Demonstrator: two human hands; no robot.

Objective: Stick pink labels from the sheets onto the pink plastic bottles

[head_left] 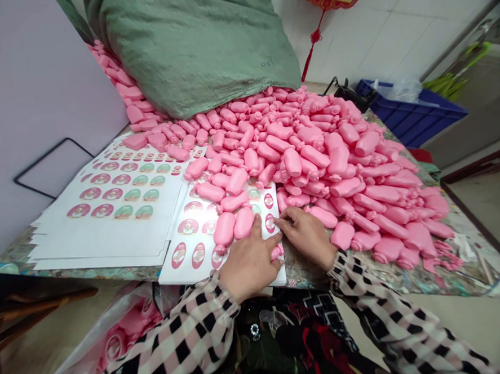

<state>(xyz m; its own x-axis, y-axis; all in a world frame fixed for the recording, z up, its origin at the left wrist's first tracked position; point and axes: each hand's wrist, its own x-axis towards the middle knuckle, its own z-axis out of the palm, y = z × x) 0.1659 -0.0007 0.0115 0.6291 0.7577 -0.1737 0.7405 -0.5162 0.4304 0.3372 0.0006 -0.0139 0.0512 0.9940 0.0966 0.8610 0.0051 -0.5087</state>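
Note:
My left hand (252, 260) is over a sheet of stickers (170, 273) at the table's front edge. A small pink plastic bottle (277, 252) shows between its thumb and fingers, partly hidden by the hand, while the index finger reaches onto the sheet. At the sheet's right edge, the thumb and index finger of my right hand (307, 234) pinch at the rim of an oval pink sticker (270, 223). Two more pink bottles (224, 229) lie on the sheet just beyond my left hand.
A big heap of pink bottles (291, 162) covers the table's back and right. Stacked sticker sheets (104, 235) lie left. A green sack (191, 49) rests behind, beside a blue crate (415, 120). Below, a clear bag (74, 361) holds labelled pink bottles.

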